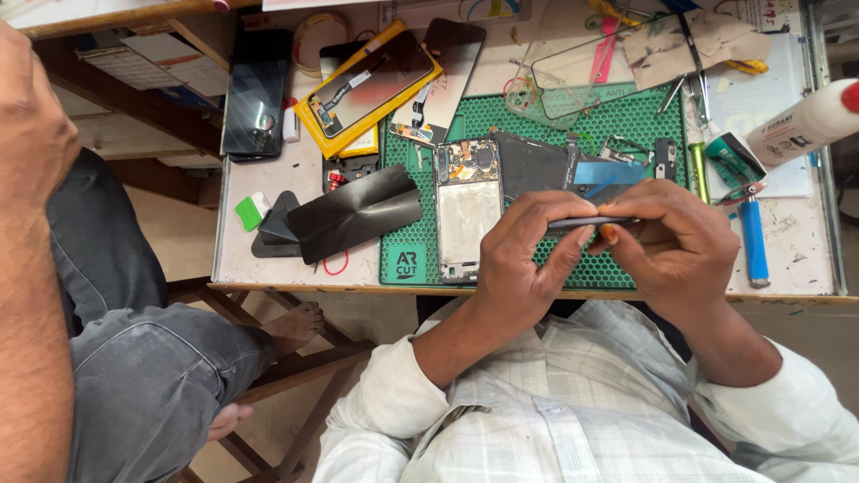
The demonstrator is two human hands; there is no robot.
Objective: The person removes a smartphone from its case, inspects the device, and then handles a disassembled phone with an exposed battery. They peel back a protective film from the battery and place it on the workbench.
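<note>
1. We saw both forearms in pale checked sleeves reach up from the lower edge, wrists bent inward, the left hand (523,255) and right hand (676,246) meeting over the green mat (573,116).
2. Both sets of fingers pinched a thin dark panel (595,221) edge-on between them.
3. Just left lay an opened phone frame (467,210).
4. Farther off on the counter (268,259), a yellow flat package (369,85) sat tilted, and a white bottle (805,125) lay far right.

Single view, head-worn camera: looks steeply down from above the person's chest onto the desk (268,259), close range. Far desk edge lies at frame top; floor and a neighbour's knee at left.
</note>
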